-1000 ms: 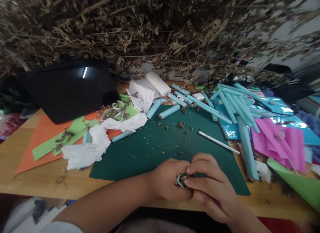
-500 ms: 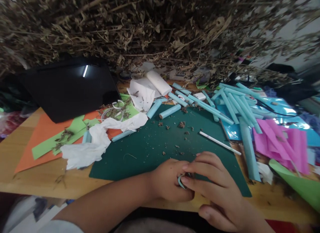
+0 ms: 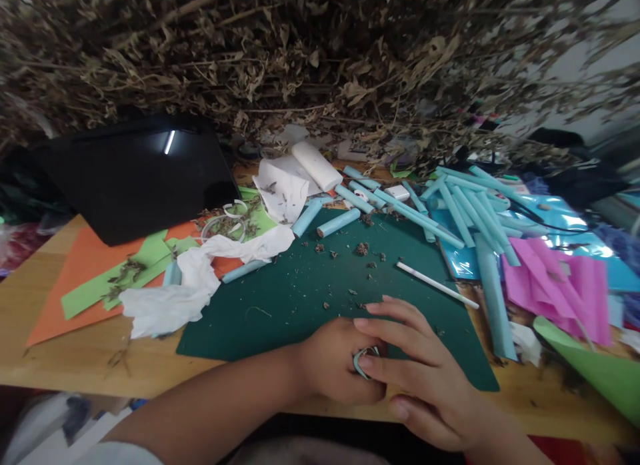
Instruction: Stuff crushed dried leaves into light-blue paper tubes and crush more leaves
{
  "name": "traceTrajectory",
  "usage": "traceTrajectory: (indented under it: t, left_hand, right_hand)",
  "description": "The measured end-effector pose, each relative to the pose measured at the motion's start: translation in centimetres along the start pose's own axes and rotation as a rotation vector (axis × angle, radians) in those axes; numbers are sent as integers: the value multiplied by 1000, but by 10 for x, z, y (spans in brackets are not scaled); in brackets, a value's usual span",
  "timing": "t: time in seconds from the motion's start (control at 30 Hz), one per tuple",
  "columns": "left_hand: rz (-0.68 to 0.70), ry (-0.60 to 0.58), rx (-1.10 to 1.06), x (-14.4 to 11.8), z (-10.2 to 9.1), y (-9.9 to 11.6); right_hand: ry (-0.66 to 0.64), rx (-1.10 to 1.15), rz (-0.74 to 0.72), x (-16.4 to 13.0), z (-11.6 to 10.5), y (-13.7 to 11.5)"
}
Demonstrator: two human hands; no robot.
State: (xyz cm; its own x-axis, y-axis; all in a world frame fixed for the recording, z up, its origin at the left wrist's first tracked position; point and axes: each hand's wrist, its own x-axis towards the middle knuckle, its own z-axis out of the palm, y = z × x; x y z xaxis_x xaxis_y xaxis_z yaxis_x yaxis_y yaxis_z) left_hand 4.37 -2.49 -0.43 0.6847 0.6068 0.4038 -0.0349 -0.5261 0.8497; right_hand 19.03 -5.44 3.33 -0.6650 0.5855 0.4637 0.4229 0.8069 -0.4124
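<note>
My left hand (image 3: 343, 362) is closed around a blue paper tube (image 3: 357, 366), with only the tube's open end showing above the fist. Dark dried plant bits show inside that end. Over it hovers my right hand (image 3: 420, 372), fingers spread, one fingertip touching the tube's mouth. Both hands are above the front edge of a green cutting mat (image 3: 300, 298). Crumbs of dried leaf (image 3: 363, 249) are scattered on the mat, and a thin white stick (image 3: 437, 285) lies to the right.
Many blue paper tubes (image 3: 475, 212) are piled at the back right beside pink paper (image 3: 555, 285). Crumpled white tissue (image 3: 195, 278) and orange paper (image 3: 60, 298) lie left. A black screen (image 3: 145, 178) stands behind. Dried branches (image 3: 320, 52) hang over the table's back.
My right hand's fingers have spread and lifted slightly, so more of the tube's open end shows. My left hand keeps its hold on the tube.
</note>
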Motion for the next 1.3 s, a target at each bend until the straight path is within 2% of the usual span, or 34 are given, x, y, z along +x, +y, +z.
traceTrajectory:
  t: [0.2,0.37,0.53,0.63,0.77,0.87,1.0,1.07,1.13,1.17,1.2,1.3]
  left_hand:
    - [6,2,-72,-1,-1,-1]
    - [-1,72,-41,0,0,1]
    - [-87,-74,56,1,-1,3]
    - [-116,-127,95,1,-2,4]
    - [-171,-130,100,1,-3,5]
    - [-140,-138,83,1,-3,5]
    - [-62,-38,-37,0,-3,2]
    - [-105,11,-115,-1,-2,1]
    - [-137,16,-156,-2,-3,2]
    - [-139,11,-157,-2,-3,3]
    - [-133,5,-149,-2,-3,4]
    - [-104,19,-109,-1,-4,7]
  right_hand:
    - [115,89,80,-11,5,-1]
    - [-19,-145,66,-7,-5,-7]
    - [-65,-288,-20,-4,-15,-11]
    - [-47,-313,-56,2,-18,-16]
    - [-13,-304,-59,17,-20,-22]
    - [-30,-292,-57,24,-20,-24]
    - [-115,-249,-27,12,-20,-21]
    - [-53,-161,53,-2,-22,-9]
    - [164,-103,258,-17,-24,12]
    - [273,-169,396,-24,-24,26]
    - [294,-270,546,-29,-24,41]
    - [82,-519,924,-41,-18,80]
